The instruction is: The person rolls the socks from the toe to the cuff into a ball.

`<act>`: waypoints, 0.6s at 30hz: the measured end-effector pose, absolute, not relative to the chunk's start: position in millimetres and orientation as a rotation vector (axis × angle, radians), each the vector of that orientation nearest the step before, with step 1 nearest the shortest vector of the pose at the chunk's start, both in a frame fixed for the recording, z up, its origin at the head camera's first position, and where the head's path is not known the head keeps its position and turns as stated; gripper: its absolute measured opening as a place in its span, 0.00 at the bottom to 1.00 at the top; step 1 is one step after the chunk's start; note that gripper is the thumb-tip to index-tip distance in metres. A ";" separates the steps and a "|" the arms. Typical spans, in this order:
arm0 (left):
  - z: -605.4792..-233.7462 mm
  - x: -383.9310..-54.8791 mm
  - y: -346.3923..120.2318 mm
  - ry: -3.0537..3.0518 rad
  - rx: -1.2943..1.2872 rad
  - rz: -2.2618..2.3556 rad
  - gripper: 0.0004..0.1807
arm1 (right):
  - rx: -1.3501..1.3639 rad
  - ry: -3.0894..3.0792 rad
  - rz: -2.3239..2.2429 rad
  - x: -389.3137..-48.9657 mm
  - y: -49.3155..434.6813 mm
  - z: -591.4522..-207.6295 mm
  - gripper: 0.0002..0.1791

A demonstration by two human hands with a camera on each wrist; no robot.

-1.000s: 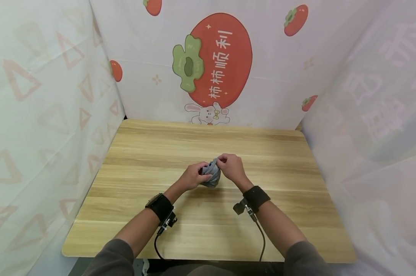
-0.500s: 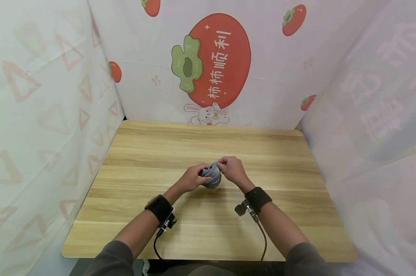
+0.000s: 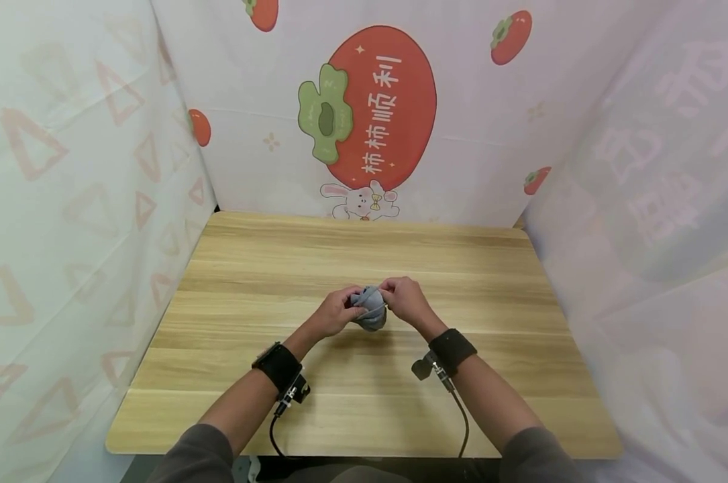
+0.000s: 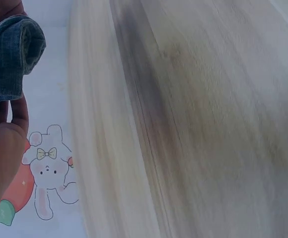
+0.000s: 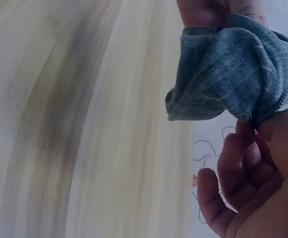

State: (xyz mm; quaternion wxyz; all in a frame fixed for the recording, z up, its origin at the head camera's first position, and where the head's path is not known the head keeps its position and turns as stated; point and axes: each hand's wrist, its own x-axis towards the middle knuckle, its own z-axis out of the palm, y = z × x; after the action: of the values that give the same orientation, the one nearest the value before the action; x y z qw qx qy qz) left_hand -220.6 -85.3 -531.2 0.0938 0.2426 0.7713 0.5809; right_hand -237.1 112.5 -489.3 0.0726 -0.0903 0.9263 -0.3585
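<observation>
A ball of grey-blue knitted socks [image 3: 372, 311], rolled up on itself, is held above the table. My left hand [image 3: 333, 314] grips its left side between thumb and fingers. At the ball's upper right edge, my right hand [image 3: 404, 299] pinches the fabric. In the right wrist view the knit of the socks [image 5: 233, 74] is twisted and folded, with a small dark blue patch at the pinching fingertips. The left wrist view shows a rolled end of the socks [image 4: 10, 57] over the left fingers. The inner layers are hidden.
The wooden table [image 3: 364, 248] spreads below both hands. A white printed curtain [image 3: 460, 174] hangs behind it, and further sheets hang at both sides. Each wrist wears a black strap [image 3: 453, 349] with a small camera and a cable running toward the body.
The right hand has drawn a fold of fabric slightly down and to the right, so the ball looks rounder and smoother on top. The left hand keeps its grip nearly in place.
</observation>
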 end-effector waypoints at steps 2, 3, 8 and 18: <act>-532.7 -221.2 -84.9 2.234 0.658 1.785 0.20 | -0.250 2.760 -1.088 -235.6 111.7 -488.4 0.07; -533.5 -221.6 -84.8 2.208 0.618 1.815 0.20 | -0.241 2.748 -1.092 -234.9 111.3 -487.7 0.08; -537.0 -224.9 -87.3 2.059 0.471 1.954 0.22 | -0.231 2.678 -1.164 -234.1 108.2 -482.9 0.08; -535.9 -226.1 -89.7 2.060 0.459 1.917 0.23 | -0.485 2.703 -1.435 -236.5 111.2 -493.6 0.05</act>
State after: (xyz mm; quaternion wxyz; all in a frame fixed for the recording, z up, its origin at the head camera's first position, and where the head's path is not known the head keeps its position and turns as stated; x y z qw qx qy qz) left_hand -226.1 -89.7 -535.9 0.1449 0.1591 0.7149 0.6653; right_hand -236.5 111.2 -493.6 0.0217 -0.1566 0.8721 -0.4631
